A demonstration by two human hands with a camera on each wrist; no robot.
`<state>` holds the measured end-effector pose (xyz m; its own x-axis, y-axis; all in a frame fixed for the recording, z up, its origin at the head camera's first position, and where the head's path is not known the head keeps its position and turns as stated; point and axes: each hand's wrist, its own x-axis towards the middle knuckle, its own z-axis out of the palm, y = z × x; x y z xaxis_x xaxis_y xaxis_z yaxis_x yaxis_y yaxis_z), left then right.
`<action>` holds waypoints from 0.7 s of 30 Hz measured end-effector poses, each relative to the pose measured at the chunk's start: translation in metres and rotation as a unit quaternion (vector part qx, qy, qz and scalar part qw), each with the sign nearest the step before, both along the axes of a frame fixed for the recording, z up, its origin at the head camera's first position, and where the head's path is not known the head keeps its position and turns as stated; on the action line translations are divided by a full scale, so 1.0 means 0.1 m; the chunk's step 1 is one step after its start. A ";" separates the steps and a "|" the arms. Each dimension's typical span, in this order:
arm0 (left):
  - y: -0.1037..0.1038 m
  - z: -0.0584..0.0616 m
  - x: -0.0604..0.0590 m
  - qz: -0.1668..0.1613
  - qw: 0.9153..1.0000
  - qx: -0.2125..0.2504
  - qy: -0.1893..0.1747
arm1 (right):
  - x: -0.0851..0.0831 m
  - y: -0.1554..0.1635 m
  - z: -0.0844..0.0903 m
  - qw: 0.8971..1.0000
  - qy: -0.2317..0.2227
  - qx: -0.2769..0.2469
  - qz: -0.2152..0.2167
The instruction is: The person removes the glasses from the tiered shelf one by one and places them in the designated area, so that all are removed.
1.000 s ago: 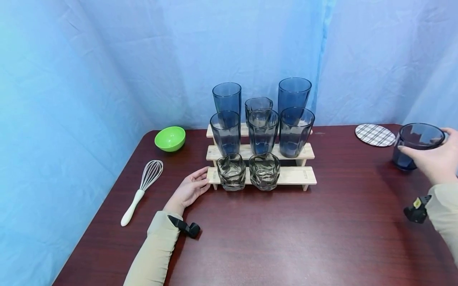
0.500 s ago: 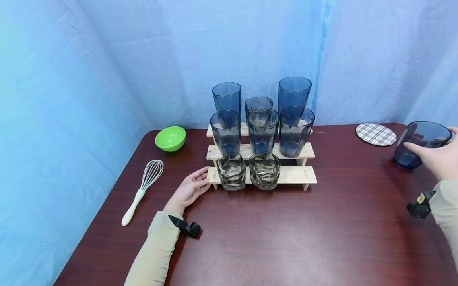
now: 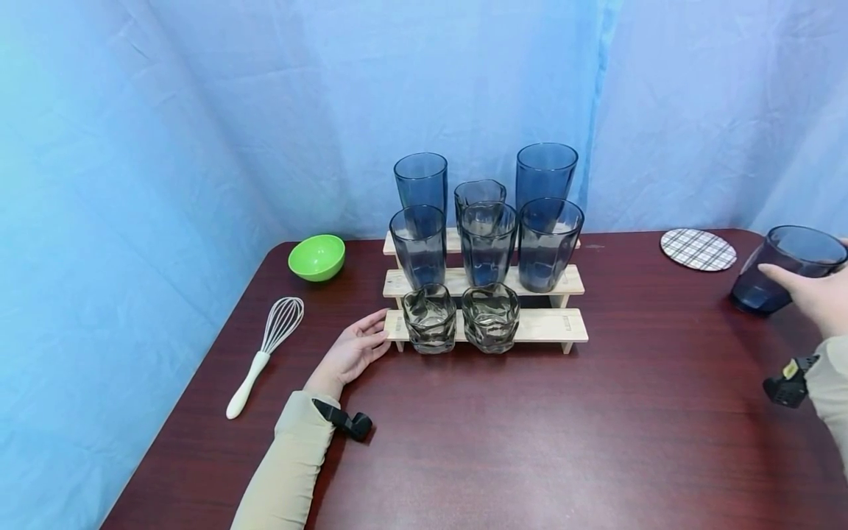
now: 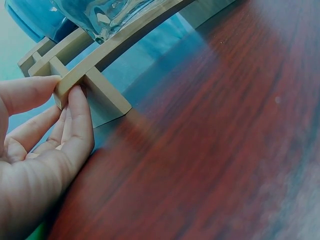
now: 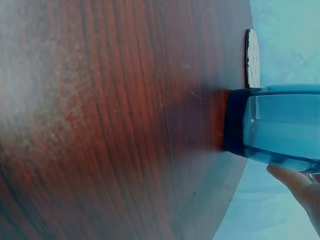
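A dark red table carries everything, set before a blue cloth backdrop. At its middle a three-step wooden rack is stood with blue tumblers on the upper two steps and two clear wavy glasses on the lowest, whose right end is left bare. The left end of that lowest step is touched by the left hand — its fingers lie straight against the wood, gripping nothing. At the table's far right a blue tumbler is held near its rim by the right hand, fingers curled about it; in the head view it looks tilted, and whether its base is on the table cannot be told. Just behind it lies a plaid coaster. To the left a green bowl and a white-handled whisk are seen.

The tumbler is best kept upright and gripped firmly round the wall — glass is slippery — while the rack is steadied against any knock.
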<state>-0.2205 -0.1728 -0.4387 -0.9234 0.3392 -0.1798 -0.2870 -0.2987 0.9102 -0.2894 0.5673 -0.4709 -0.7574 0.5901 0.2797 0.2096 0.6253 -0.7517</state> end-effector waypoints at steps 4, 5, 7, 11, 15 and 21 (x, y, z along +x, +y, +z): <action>0.00 0.00 -0.01 0.000 1.000 -0.001 0.001 | -0.05 0.07 -0.02 1.000 -0.002 -0.002 0.000; 0.00 -0.01 -0.01 0.001 1.000 -0.001 0.001 | -0.05 0.08 -0.01 1.000 -0.001 -0.005 0.000; 0.00 0.00 -0.01 0.001 1.000 -0.003 0.003 | -0.06 0.08 0.00 1.000 0.004 -0.012 0.003; 0.01 0.00 -0.01 0.003 1.000 -0.005 -0.001 | -0.07 0.08 0.01 1.000 0.012 -0.023 0.003; 0.01 0.00 -0.01 0.002 1.000 -0.003 -0.006 | -0.05 0.10 0.02 0.999 0.008 -0.032 0.006; 0.01 0.00 -0.01 0.004 1.000 -0.004 -0.006 | -0.05 0.14 0.02 0.999 -0.004 -0.036 0.020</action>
